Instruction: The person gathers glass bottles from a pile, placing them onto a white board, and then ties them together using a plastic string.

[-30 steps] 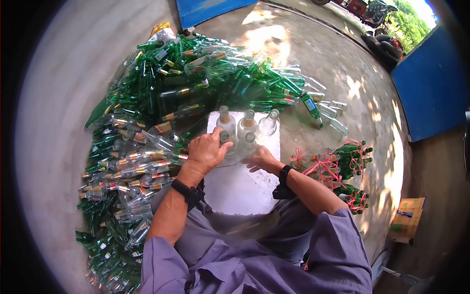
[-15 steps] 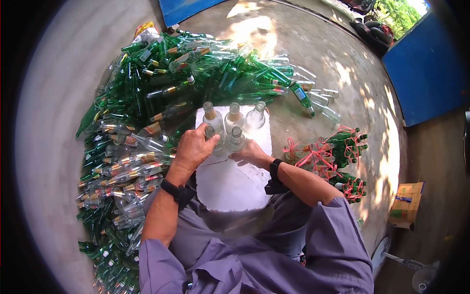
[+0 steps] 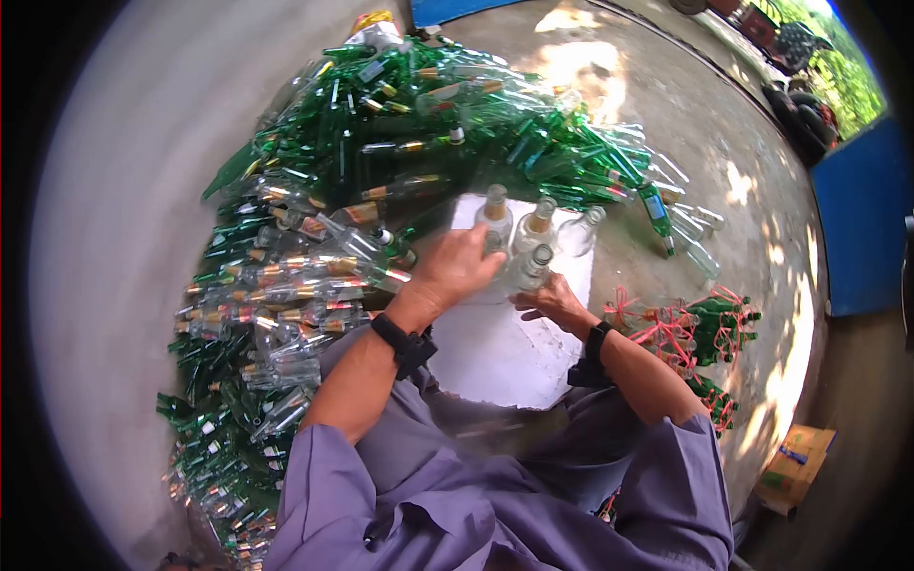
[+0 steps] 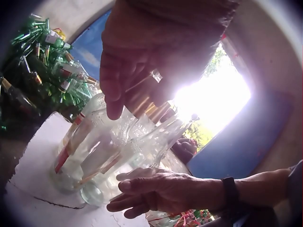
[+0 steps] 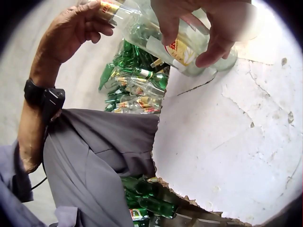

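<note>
Several clear glass bottles stand close together on a white board point(image 3: 505, 357) before the person's lap. My left hand point(image 3: 464, 265) grips the neck of the front-left bottle point(image 5: 137, 23), covering its mouth in the head view. Low beside the front-right bottle point(image 3: 531, 273), my right hand point(image 3: 557, 303) has its fingers stretched out along the glass. Behind these two, a row of three more holds a gold-necked bottle point(image 3: 495, 211), a middle bottle point(image 3: 536, 226) and a plain bottle point(image 3: 579, 232). A red-and-white label shows on a bottle point(image 4: 71, 151) in the left wrist view.
A large heap of green bottles point(image 3: 333, 124) curves around the back and left, with clear bottles point(image 3: 295, 290) lying along its left side. At the right stand bottle bundles point(image 3: 719, 328) tied with pink string. A cardboard box point(image 3: 798, 466) sits farther right.
The head view has swung, so the scene sits farther right. My left hand now covers the front-left bottle's mouth, which showed before. The right hand stays low beside the bottles.
</note>
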The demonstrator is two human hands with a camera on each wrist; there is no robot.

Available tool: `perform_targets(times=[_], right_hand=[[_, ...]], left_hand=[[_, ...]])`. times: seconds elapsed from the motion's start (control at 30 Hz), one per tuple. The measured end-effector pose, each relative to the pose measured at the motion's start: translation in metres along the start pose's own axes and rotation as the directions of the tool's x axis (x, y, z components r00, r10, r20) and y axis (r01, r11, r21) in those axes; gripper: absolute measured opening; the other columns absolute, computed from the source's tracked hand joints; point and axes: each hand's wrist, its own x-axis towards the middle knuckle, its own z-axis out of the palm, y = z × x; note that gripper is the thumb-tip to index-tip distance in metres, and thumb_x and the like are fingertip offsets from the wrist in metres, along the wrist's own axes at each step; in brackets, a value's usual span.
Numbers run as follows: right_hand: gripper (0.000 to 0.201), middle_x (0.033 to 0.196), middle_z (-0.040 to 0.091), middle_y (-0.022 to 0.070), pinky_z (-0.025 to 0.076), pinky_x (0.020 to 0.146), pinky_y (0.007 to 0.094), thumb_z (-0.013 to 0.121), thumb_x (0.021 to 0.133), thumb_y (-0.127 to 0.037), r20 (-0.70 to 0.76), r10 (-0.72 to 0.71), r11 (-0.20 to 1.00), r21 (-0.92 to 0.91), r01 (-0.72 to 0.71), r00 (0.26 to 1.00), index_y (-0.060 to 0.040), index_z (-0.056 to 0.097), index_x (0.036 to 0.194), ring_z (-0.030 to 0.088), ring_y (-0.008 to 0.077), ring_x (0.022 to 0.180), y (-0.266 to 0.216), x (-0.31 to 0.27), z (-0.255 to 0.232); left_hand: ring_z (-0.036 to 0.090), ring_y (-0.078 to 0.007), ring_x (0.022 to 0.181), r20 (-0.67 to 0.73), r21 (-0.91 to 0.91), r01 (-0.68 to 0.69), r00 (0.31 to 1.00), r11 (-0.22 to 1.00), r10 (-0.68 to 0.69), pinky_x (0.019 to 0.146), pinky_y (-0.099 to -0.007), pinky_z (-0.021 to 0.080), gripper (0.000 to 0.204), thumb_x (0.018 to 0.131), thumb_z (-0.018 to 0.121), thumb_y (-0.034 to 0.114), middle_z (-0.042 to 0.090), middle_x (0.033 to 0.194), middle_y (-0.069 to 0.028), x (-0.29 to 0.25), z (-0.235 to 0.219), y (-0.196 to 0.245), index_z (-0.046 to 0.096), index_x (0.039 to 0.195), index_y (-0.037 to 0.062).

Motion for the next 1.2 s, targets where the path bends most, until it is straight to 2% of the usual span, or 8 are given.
perform_targets(times=[0.5,0.57,0.63,0.7,0.87,0.97,1.07,1.2], right_hand=[[0.026,0.086,0.066,0.0085,0.059,0.061,0.033,0.074,0.079,-0.011,-0.069,0.154,0.971,-0.174,-0.164,0.986,0.0021,0.062,0.098,0.068,0.0209,0.074,-0.008,-0.001,0.002],[0.036,0.088,0.069,0.0147,0.06,0.061,0.0343,0.075,0.08,-0.014,-0.05,0.191,0.893,-0.406,-0.195,0.98,0.0095,0.06,0.103,0.071,0.0246,0.074,-0.002,0.005,-0.011],[0.045,0.084,0.07,0.0162,0.059,0.057,0.0325,0.075,0.079,-0.015,-0.058,0.189,0.876,-0.44,-0.195,0.98,0.015,0.059,0.109,0.071,0.0242,0.071,-0.011,-0.001,-0.008],[0.031,0.075,0.068,0.011,0.057,0.054,0.0303,0.074,0.079,-0.018,-0.076,0.154,0.808,-0.564,-0.17,0.985,0.009,0.063,0.09,0.069,0.0181,0.066,-0.014,-0.006,-0.011],[0.044,0.072,0.067,0.0107,0.051,0.049,0.0268,0.071,0.079,-0.025,-0.07,0.037,0.769,-0.635,-0.073,0.997,0.0124,0.064,0.102,0.064,0.0141,0.057,-0.028,-0.028,-0.005],[0.04,0.083,0.071,0.018,0.055,0.07,0.0348,0.071,0.082,-0.026,0.129,-0.156,0.545,-0.815,0.194,0.979,0.0073,0.067,0.103,0.069,0.0223,0.074,-0.027,-0.037,-0.014],[0.044,0.094,0.071,0.0211,0.054,0.079,0.0383,0.072,0.082,-0.027,0.046,-0.17,0.498,-0.858,0.126,0.984,0.0076,0.065,0.108,0.069,0.0271,0.088,-0.064,-0.071,0.007],[0.048,0.1,0.071,0.0224,0.054,0.08,0.0367,0.073,0.081,-0.026,-0.003,-0.151,0.549,-0.832,0.082,0.988,0.0069,0.064,0.116,0.07,0.0289,0.091,-0.095,-0.106,0.014]], left_hand=[[0.069,-0.0382,0.081,0.067,0.253,-0.022,0.998,0.967,0.005,0.074,-0.0486,0.053,0.038,0.078,0.065,0.028,0.069,0.081,-0.0194,-0.024,-0.016,-0.007,0.058,0.103,0.0008],[0.069,-0.0373,0.081,0.052,0.283,-0.022,0.999,0.959,0.008,0.073,-0.0481,0.054,0.035,0.077,0.065,0.028,0.07,0.081,-0.0186,-0.027,-0.018,-0.011,0.06,0.1,0.0027],[0.069,-0.0368,0.081,0.017,0.287,-0.009,1.0,0.958,0.005,0.073,-0.0475,0.054,0.033,0.077,0.065,0.028,0.07,0.081,-0.018,-0.029,-0.026,-0.015,0.061,0.099,0.0036],[0.069,-0.0372,0.081,-0.039,0.32,0.037,0.999,0.947,-0.025,0.074,-0.0462,0.055,0.031,0.079,0.066,0.028,0.07,0.084,-0.0183,-0.033,-0.04,-0.015,0.064,0.101,0.0069],[0.069,-0.0344,0.083,-0.166,0.047,0.087,0.983,0.995,-0.078,0.074,-0.042,0.055,0.032,0.082,0.071,0.028,0.071,0.083,-0.0161,-0.044,-0.069,-0.02,0.069,0.103,0.0056],[0.071,-0.0276,0.076,-0.209,-0.099,0.037,0.976,0.994,-0.057,0.071,-0.0365,0.055,0.033,0.083,0.072,0.027,0.071,0.081,-0.0157,-0.055,-0.079,-0.026,0.069,0.107,0.0035],[0.066,-0.0088,0.067,-0.169,-0.313,0.069,0.978,0.947,-0.127,0.064,-0.0242,0.053,0.027,0.088,0.071,0.018,0.071,0.079,-0.0069,-0.075,-0.12,-0.024,0.069,0.107,-0.0009],[0.068,-0.012,0.064,-0.316,-0.374,0.077,0.926,0.924,-0.206,0.063,-0.0261,0.054,0.029,0.088,0.068,0.022,0.073,0.082,-0.0086,-0.116,-0.184,-0.06,0.07,0.106,-0.0015]])
